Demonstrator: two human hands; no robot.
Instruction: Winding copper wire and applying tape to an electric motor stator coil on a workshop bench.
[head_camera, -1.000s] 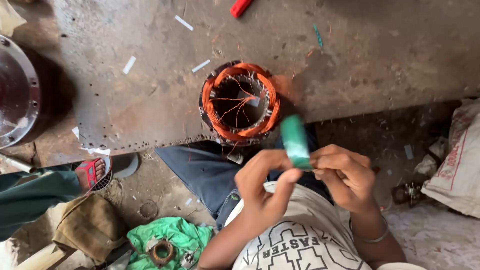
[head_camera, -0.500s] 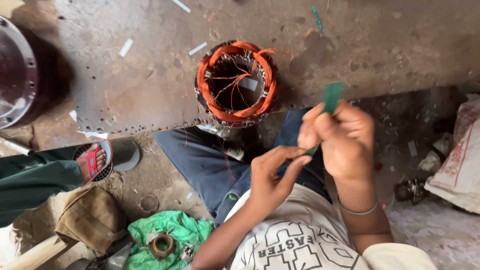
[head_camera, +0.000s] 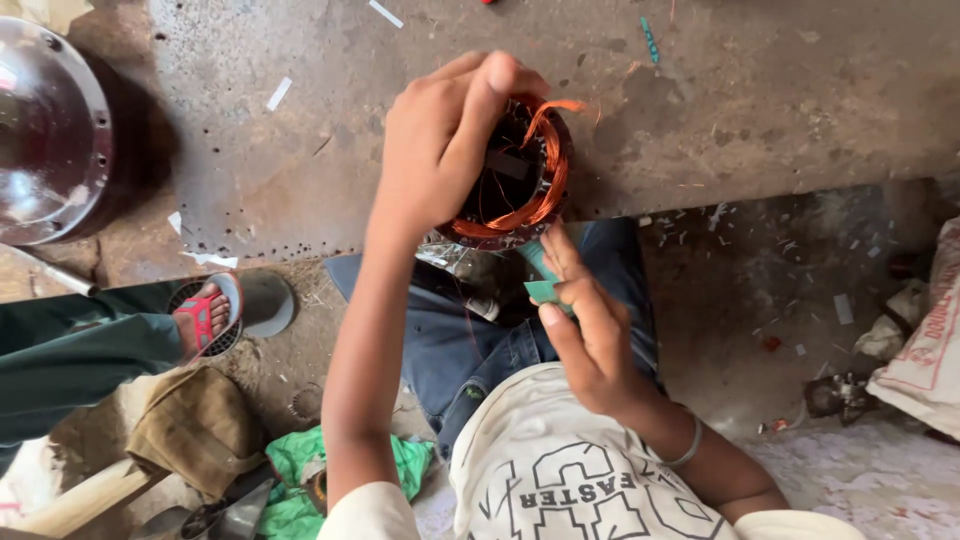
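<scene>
White printed T-shirt (head_camera: 570, 490), blue jeans (head_camera: 470, 350) — thin bangle (head_camera: 690, 447) on one wrist.

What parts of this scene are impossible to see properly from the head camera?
- Stator, head view: its left side and much of the bore are covered by the left hand.
- Green strip: mostly hidden behind the right hand fingers; its length is unclear.
- Metal cover: cut off by the left edge.
- Sack: cut off by the right edge.
- Second person: only a trouser leg and sandalled foot show.

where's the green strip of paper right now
In the head view, the green strip is pinched in the right hand, just below the copper-wound stator that the left hand grips.
</scene>
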